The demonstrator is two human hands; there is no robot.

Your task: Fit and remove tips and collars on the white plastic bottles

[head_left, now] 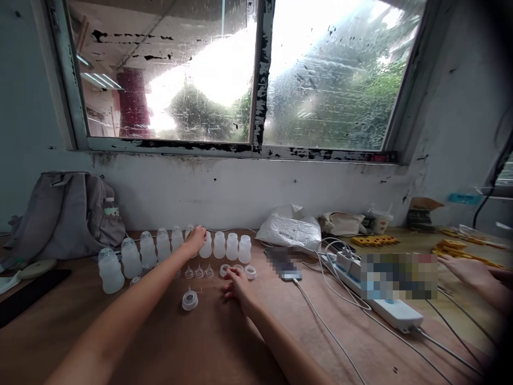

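Frosted baby bottles stand in a long row near the wall. Those on the left wear clear domed caps; those at the right end have bare necks. My left hand reaches into the row at a bottle's top with its fingers closed; what they pinch is hidden. My right hand hovers low by several white collar rings, its fingers apart and loosely curled, nothing visible in them. Clear teats stand left of those rings. Nearer me sits a collar ring with a teat in it.
A grey backpack leans at left by a black flat object. To the right lie a phone, cables, a white power strip and a silvery padded bag. Another person's hand is at far right, near yellow parts.
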